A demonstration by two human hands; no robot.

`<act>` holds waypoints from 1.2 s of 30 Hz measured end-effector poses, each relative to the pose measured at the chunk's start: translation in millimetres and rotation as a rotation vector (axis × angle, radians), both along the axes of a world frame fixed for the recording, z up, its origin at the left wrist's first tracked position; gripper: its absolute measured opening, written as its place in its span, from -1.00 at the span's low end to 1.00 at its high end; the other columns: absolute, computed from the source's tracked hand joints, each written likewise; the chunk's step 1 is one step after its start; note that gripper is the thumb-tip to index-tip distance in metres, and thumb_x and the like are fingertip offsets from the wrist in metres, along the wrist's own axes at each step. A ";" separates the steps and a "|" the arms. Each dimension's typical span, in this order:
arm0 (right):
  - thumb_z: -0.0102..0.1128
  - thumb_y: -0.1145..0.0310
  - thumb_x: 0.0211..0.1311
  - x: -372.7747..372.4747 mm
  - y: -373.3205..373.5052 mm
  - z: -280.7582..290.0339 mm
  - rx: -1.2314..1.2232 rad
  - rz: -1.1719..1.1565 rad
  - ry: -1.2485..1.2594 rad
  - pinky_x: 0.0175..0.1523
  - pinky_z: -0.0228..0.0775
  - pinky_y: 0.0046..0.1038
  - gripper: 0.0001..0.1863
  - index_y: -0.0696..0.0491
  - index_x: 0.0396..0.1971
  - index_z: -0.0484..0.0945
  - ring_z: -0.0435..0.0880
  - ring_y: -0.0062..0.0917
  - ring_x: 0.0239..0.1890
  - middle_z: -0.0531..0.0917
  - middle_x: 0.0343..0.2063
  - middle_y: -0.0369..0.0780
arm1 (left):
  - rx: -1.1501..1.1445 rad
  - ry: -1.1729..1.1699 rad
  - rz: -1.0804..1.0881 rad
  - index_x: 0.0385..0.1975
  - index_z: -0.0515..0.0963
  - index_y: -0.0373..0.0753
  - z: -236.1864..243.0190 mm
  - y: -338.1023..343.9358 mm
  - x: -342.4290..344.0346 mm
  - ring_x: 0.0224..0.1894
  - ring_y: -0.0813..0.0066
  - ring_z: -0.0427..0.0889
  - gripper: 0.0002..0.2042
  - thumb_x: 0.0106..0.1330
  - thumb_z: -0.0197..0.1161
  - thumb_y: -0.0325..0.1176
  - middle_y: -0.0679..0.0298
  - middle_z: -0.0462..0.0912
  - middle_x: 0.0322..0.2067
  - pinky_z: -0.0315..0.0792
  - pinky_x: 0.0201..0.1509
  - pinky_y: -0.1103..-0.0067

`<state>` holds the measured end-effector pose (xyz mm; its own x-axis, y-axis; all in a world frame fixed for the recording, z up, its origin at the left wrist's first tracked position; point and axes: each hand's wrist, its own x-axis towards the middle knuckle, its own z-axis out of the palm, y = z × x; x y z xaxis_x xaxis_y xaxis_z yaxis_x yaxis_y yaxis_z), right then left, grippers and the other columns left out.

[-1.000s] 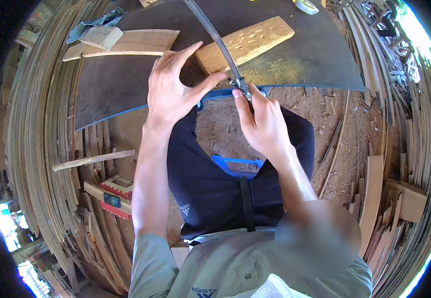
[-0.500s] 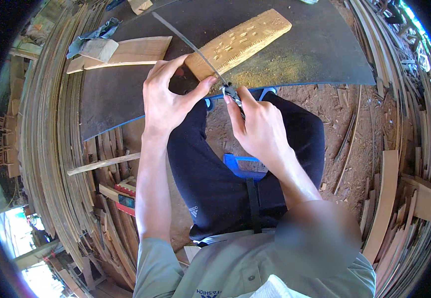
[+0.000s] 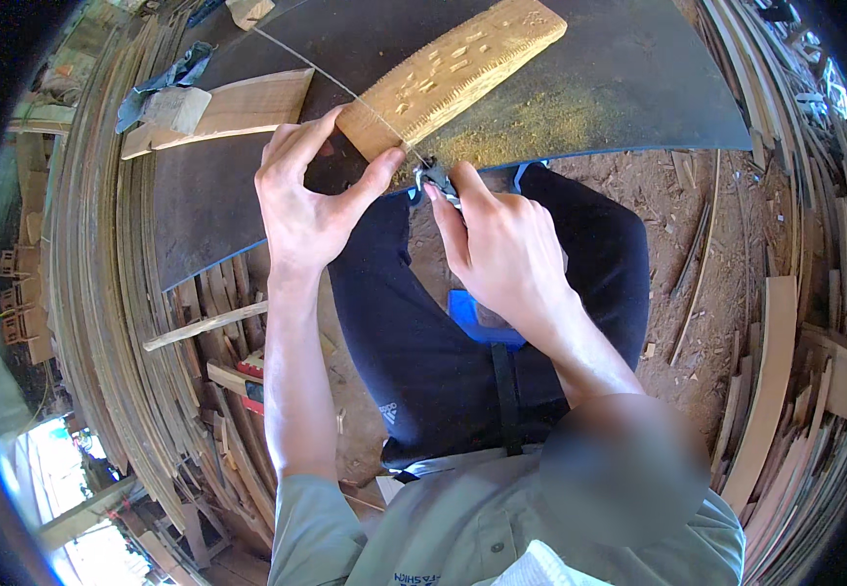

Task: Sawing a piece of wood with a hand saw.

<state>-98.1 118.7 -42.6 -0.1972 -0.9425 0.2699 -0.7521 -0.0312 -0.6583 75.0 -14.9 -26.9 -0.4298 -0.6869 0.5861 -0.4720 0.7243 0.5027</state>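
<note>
A yellow wooden block (image 3: 453, 61), with rows of small raised chips and a rough edge, lies diagonally on the dark tabletop (image 3: 648, 103) near its front edge. My left hand (image 3: 306, 195) grips the block's near-left end between thumb and fingers. My right hand (image 3: 496, 230) is closed round the handle of a thin-bladed saw (image 3: 302, 61), just beyond the table's front edge. The blade runs from that handle across the block's near end toward the back left. Yellowish dust is scattered on the table right of the block.
On the table's left lie a curved board (image 3: 257, 98), a pale offcut (image 3: 179, 109) and a blue-grey cloth (image 3: 165, 78). Long plank stacks (image 3: 91, 293) line both sides. My legs straddle a blue plastic object (image 3: 472, 317) over a ground strewn with wood shavings.
The saw blade has swung leftward and now slants lower across the block. Both hands sit further left in view, and the whole scene has shifted slightly with the head.
</note>
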 end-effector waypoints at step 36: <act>0.06 0.11 0.63 -13.1 1.5 21.9 0.046 0.018 0.131 -0.45 0.58 0.04 -0.61 0.15 -0.30 0.46 0.70 0.07 -0.59 0.60 -0.72 0.06 | -0.196 -0.045 0.099 -0.14 0.77 -0.29 7.1 4.4 -11.9 -0.39 0.17 0.69 -0.46 -0.05 0.73 -0.05 0.13 0.68 -0.46 0.58 -0.12 0.30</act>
<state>-111.2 120.3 -20.7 -0.1461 -0.9575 0.2486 -0.8313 -0.0174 -0.5555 63.1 -10.5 -19.8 -0.3947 -0.6015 0.6946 -0.5643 0.7552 0.3334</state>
